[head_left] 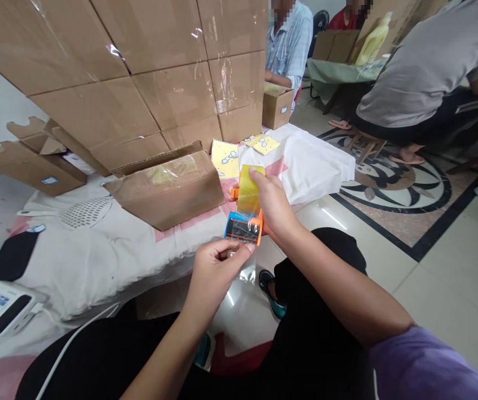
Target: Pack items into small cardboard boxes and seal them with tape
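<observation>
My right hand is wrapped round an orange and blue tape dispenser with a roll of clear yellowish tape on it, held upright over the edge of a white cloth. My left hand sits just below the dispenser, its thumb and fingers pinched on the loose end of clear tape that comes off the blade. A brown cardboard box lies with its flap up to the left of the dispenser.
A tall stack of taped cardboard boxes rises behind. Yellow printed cards lie on the white cloth. A white device rests at lower left. Two other people sit at upper right; folded box blanks lie at left.
</observation>
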Available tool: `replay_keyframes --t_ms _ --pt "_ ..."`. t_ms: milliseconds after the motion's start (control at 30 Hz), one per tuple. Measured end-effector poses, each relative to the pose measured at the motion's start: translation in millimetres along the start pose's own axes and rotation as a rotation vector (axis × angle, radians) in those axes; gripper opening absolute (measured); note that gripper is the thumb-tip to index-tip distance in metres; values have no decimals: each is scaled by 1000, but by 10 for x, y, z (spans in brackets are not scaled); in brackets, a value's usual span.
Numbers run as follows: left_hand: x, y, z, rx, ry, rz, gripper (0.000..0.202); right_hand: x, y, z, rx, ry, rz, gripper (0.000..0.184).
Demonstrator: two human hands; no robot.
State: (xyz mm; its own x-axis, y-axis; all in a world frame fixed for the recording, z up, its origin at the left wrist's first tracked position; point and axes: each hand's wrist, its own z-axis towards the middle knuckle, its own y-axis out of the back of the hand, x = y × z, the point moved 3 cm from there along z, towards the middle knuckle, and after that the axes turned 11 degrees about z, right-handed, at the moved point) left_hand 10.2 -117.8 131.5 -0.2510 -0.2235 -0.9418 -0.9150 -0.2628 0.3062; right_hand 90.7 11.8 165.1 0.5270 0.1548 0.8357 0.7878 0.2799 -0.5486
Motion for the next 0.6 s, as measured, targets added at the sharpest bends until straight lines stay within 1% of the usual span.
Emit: replay_keyframes --t_ms 67,233,367,467,600 --pt "7 13 18 31 -2 5 31 -1 20 25 -5 9 -9 39" --pt "-30 72 5 184 -31 22 37 57 66 76 -15 4 -26 38" --pt "-72 115 -33 246 -20 23 40 96 92 77 -22 34 -90 38" --pt "-82 122 -31 267 15 -5 42 111 91 57 -29 84 -147 39" --pt "-72 129 -22 259 39 -28 43 143 91 60 -24 135 -170 39"
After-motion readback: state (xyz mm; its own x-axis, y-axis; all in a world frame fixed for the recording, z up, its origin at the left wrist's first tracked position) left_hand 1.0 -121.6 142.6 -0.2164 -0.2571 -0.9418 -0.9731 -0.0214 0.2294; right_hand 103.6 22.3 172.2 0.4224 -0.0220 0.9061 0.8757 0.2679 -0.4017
